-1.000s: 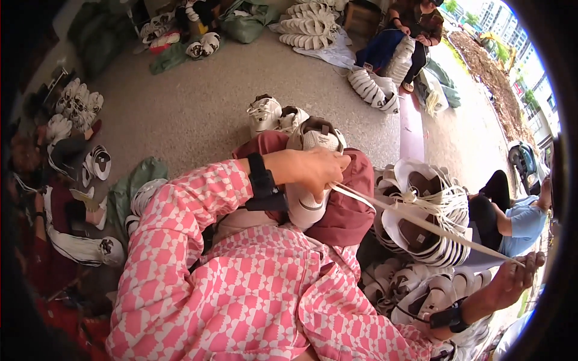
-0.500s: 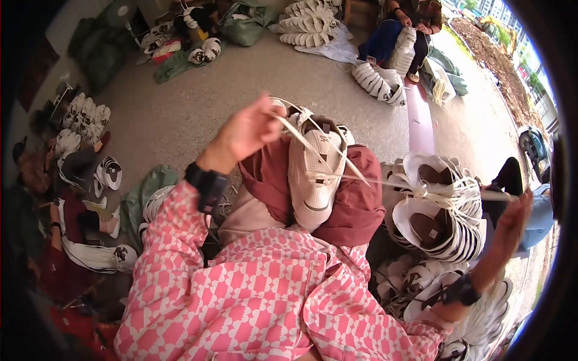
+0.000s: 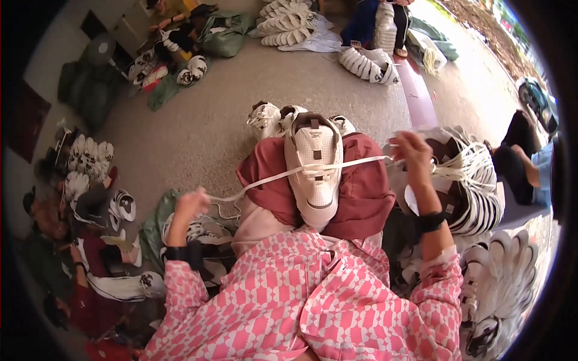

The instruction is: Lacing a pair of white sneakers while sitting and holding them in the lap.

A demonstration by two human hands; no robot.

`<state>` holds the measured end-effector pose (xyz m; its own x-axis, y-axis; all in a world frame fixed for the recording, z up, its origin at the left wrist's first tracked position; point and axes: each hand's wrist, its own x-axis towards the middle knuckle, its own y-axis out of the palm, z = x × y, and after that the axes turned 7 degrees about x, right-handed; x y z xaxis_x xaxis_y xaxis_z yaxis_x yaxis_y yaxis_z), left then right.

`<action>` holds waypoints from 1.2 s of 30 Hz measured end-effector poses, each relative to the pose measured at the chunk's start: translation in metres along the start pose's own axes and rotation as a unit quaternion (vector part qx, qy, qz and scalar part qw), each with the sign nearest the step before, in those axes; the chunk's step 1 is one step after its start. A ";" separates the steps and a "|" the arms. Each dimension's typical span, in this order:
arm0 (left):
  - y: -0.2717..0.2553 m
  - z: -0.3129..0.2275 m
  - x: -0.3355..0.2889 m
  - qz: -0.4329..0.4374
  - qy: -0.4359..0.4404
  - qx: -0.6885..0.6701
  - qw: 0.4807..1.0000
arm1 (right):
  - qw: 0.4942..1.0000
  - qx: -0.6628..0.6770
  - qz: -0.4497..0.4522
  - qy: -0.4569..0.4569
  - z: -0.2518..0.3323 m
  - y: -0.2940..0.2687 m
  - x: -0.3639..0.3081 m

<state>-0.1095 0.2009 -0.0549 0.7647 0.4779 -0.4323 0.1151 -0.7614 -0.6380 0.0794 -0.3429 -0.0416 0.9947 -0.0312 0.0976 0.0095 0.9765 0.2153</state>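
A white sneaker (image 3: 313,144) with a dark inner lining stands between my knees, its toe toward me. One flat white shoelace (image 3: 274,178) crosses its upper and runs out to both sides. My left hand (image 3: 191,204), low on the left and a little blurred, has its fingers closed on one end of the lace. On the right, my right hand (image 3: 414,151) pinches the lace's other stretch beside my knee. Toward the right the lace is nearly straight; toward the left it sags slightly.
Beyond my knees sit more white sneakers (image 3: 264,118). Close by my right arm lies a bundle of nested shoe uppers (image 3: 475,198), with another stack (image 3: 500,289) nearer. Other people work at the left and far side. A green sack (image 3: 226,31) lies at the back.
My left hand has dropped down and left from beside the shoe. The right hand has come inward and up from the far right. The lace now lies across the sneaker; the view has shifted.
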 end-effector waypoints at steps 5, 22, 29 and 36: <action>0.062 -0.112 -0.048 -0.083 0.327 0.287 0.897 | 0.923 -0.328 0.152 -0.129 -0.008 0.058 -0.031; 0.176 -0.253 -0.020 0.119 0.573 0.123 0.801 | 0.934 -0.167 0.302 0.097 0.006 0.080 -0.031; 0.178 -0.253 -0.022 0.137 0.569 0.112 0.803 | 0.930 -0.093 0.311 0.174 -0.002 0.071 -0.006; 0.178 -0.247 -0.017 0.110 0.609 0.112 0.778 | 0.910 -0.269 0.311 -0.053 -0.005 0.084 -0.024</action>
<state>0.0540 -0.0509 -0.0036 0.7994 -0.5263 0.2897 -0.1125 -0.6048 -0.7884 0.0573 -0.2592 -0.0308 0.8098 0.5703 0.1378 -0.4742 0.7745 -0.4187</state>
